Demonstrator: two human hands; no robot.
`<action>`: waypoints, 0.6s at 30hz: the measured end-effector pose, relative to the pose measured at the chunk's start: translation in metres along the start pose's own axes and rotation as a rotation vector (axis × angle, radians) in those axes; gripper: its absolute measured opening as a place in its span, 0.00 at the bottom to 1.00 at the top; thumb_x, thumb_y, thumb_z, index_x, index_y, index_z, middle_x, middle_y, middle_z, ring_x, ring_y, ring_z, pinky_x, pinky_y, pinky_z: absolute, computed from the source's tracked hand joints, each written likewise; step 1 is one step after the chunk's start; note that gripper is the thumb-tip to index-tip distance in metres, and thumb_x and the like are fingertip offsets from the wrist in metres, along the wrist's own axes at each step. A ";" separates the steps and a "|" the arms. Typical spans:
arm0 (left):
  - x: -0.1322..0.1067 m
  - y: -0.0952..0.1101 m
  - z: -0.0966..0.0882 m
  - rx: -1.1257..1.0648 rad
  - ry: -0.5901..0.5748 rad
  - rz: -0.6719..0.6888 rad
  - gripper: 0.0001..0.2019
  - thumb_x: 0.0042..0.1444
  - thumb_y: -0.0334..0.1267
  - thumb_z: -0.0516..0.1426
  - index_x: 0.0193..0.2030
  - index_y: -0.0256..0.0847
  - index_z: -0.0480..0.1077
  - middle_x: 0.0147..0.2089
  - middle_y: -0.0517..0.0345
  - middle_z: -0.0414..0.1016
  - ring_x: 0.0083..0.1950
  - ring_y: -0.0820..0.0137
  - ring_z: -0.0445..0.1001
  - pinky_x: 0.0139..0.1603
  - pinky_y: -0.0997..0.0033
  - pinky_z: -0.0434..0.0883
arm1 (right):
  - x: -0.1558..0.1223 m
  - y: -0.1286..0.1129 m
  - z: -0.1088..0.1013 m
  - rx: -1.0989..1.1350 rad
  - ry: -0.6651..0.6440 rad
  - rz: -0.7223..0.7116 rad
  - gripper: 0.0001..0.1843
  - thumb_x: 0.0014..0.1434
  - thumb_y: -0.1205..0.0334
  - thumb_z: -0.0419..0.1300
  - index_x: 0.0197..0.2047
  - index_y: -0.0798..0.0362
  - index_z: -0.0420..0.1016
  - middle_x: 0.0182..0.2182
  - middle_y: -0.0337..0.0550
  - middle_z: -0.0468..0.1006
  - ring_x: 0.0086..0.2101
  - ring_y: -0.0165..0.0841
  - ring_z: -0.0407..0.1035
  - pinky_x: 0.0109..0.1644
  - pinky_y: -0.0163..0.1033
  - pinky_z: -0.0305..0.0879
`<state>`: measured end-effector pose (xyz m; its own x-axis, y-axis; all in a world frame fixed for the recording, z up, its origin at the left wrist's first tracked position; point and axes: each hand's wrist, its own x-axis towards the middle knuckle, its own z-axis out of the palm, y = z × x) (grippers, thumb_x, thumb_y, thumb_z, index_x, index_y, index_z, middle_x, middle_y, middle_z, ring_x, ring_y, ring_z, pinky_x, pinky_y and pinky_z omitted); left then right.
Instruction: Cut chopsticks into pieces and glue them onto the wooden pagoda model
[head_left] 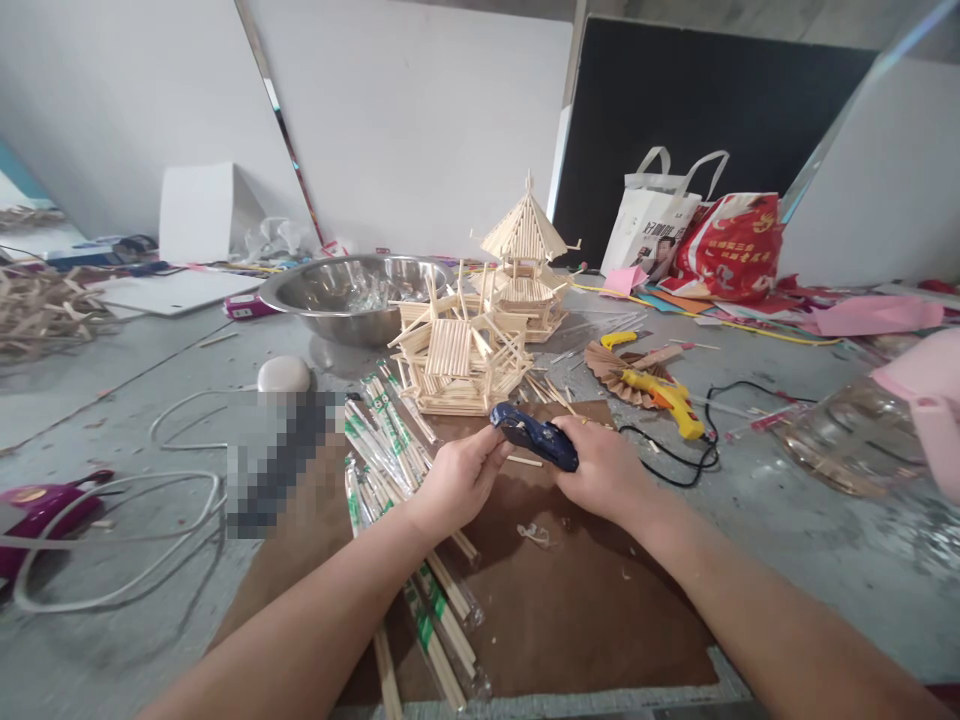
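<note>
My right hand (600,465) is closed around one end of a dark blue hand tool (536,437), whose exact kind I cannot make out. At the tool's other end, the fingers of my left hand (461,475) are pinched together; anything between them is hidden. Just beyond my hands stands a small, roofless-looking model building (450,355) made of wooden sticks. Behind it is a stick pavilion (527,250) with a pointed roof. Plastic-wrapped chopsticks (439,610) with green print lie under and beside my left forearm. Below the tool is a brown mat (570,610) with small scraps.
A steel basin (330,315) stands back left. Right of the models lie a yellow glue gun (675,405) with a black cord and a brown paper fan (611,368). A clear jug (847,440) is far right, a white cable (120,605) left, a red bag (731,250) behind.
</note>
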<state>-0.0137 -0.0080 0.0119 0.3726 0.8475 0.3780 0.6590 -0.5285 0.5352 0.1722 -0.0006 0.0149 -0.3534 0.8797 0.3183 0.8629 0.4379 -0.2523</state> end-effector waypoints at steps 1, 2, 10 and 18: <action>0.000 0.001 0.000 0.004 0.000 -0.007 0.11 0.57 0.40 0.42 0.26 0.40 0.58 0.19 0.65 0.56 0.21 0.77 0.60 0.22 0.79 0.58 | 0.000 0.000 -0.001 -0.001 0.001 0.007 0.14 0.46 0.61 0.53 0.39 0.52 0.66 0.32 0.44 0.74 0.32 0.37 0.68 0.32 0.37 0.56; 0.000 0.001 0.000 0.005 -0.001 -0.012 0.11 0.57 0.40 0.43 0.26 0.40 0.57 0.19 0.65 0.56 0.20 0.77 0.59 0.22 0.79 0.57 | 0.000 0.000 -0.001 -0.004 0.000 0.012 0.13 0.46 0.60 0.53 0.38 0.52 0.67 0.31 0.44 0.74 0.31 0.37 0.68 0.32 0.37 0.56; 0.000 0.004 -0.001 -0.037 -0.022 -0.032 0.12 0.56 0.40 0.43 0.25 0.40 0.55 0.19 0.65 0.56 0.20 0.77 0.57 0.22 0.78 0.57 | 0.001 -0.001 -0.006 -0.009 -0.023 0.021 0.10 0.48 0.55 0.53 0.33 0.50 0.66 0.27 0.42 0.75 0.29 0.36 0.69 0.29 0.35 0.53; -0.001 0.006 -0.001 -0.032 -0.025 -0.017 0.12 0.57 0.40 0.42 0.24 0.41 0.54 0.20 0.64 0.59 0.21 0.77 0.60 0.23 0.78 0.58 | 0.002 -0.001 -0.009 -0.027 -0.067 0.023 0.08 0.48 0.57 0.53 0.31 0.50 0.65 0.27 0.42 0.75 0.30 0.35 0.69 0.30 0.35 0.54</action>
<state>-0.0107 -0.0116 0.0153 0.3785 0.8570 0.3497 0.6443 -0.5151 0.5653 0.1739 -0.0004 0.0238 -0.3561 0.9002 0.2506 0.8802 0.4132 -0.2336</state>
